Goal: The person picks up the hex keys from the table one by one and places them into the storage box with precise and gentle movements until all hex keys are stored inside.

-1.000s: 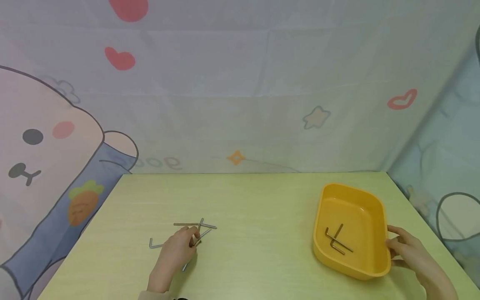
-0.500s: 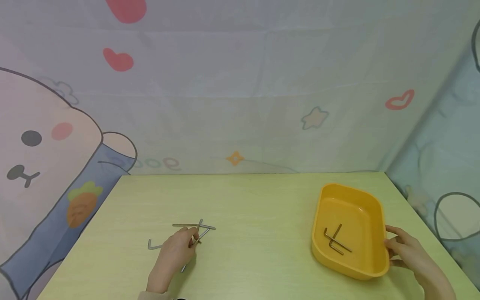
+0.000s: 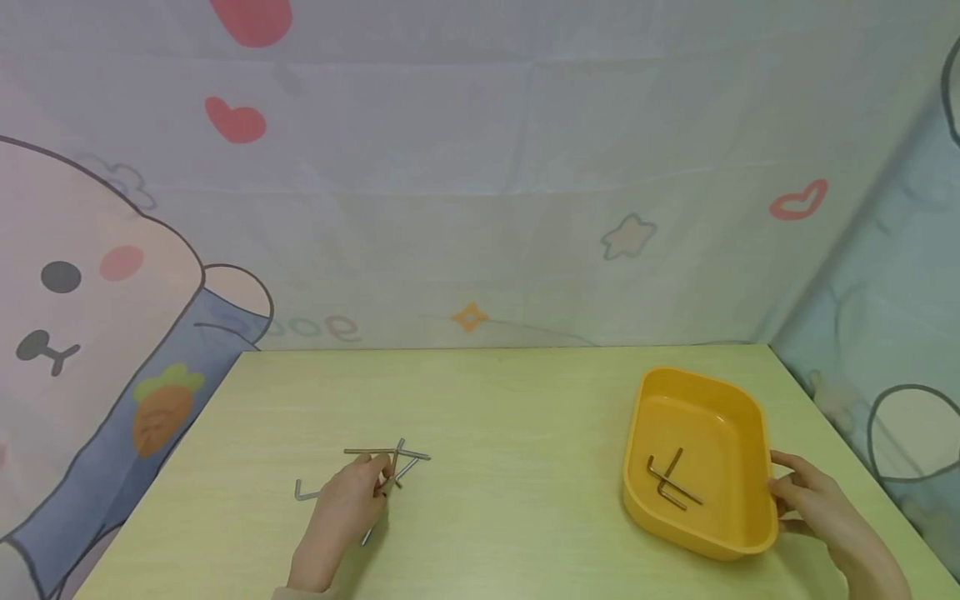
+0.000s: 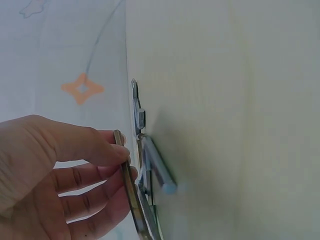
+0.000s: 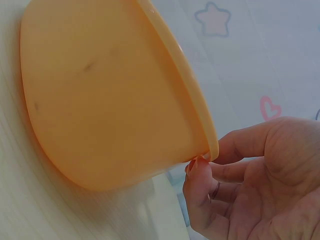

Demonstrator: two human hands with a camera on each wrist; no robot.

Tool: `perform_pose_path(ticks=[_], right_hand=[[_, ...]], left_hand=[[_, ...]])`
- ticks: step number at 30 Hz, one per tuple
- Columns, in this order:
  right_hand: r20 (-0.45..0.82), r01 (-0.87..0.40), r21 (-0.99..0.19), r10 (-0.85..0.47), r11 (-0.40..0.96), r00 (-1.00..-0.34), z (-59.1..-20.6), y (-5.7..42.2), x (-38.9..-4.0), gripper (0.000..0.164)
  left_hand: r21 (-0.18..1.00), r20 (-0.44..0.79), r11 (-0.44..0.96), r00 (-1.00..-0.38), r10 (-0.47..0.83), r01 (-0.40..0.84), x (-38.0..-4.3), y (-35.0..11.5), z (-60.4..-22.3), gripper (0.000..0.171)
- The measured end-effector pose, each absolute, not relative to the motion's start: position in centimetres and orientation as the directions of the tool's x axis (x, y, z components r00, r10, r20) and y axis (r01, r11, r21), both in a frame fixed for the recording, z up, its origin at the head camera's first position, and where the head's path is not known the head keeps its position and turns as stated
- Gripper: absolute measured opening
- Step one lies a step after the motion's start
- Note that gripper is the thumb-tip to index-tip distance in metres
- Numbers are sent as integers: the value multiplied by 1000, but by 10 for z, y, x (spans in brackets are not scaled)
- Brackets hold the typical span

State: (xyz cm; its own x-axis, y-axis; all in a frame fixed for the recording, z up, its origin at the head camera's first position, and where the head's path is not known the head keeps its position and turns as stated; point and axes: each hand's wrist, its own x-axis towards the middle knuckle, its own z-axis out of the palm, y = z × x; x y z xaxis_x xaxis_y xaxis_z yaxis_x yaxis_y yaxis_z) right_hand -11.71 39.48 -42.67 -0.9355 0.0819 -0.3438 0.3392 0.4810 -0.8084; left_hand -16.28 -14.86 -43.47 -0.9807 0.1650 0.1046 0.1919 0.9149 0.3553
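Note:
My left hand (image 3: 345,500) is over a loose group of hex keys on the left of the table. In the left wrist view, thumb and fingers pinch a bronze-coloured hex key (image 4: 131,195); its lower end runs out of that view. Right behind it lie silver hex keys (image 4: 159,165), partly overlapped. A bronze key (image 3: 363,451) and a silver key (image 3: 416,455) cross just beyond the fingertips. My right hand (image 3: 817,500) holds the right rim of a yellow tray (image 3: 634,442), thumb and forefinger at its edge. Bronze hex keys (image 3: 681,483) lie crossed inside the tray.
Another silver hex key (image 3: 306,497) lies left of the left hand, partly hidden by it. A straight silver length (image 3: 367,536) shows below that hand. The pale table (image 3: 517,467) ends at a printed cloth backdrop (image 3: 480,167), with more cloth along the right.
The left hand has drawn back slightly to the left among the keys. The right hand and the tray keep their places; the head view has shifted a little.

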Motion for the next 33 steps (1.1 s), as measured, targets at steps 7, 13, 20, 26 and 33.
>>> perform_pose_path(ticks=[7,13,20,26,33], right_hand=[[-353,348,-804,85,482,-932,-428,397,-118,60],[-359,353,-801,83,484,-929,-427,397,-118,60],[-365,356,-796,81,489,-928,-428,398,-117,60],[-371,363,-795,83,485,-925,-427,398,-116,60],[-350,346,-800,88,490,-933,-425,394,-117,58]], left_hand=[[329,145,921,-975,167,207,-161,-147,-431,25],[314,186,919,-965,185,237,-158,-146,-425,25],[315,212,915,-958,192,253,-155,-141,-417,27],[287,246,919,-948,201,269,-155,-134,-416,26],[261,294,917,-930,222,302,-156,-128,-414,27]])
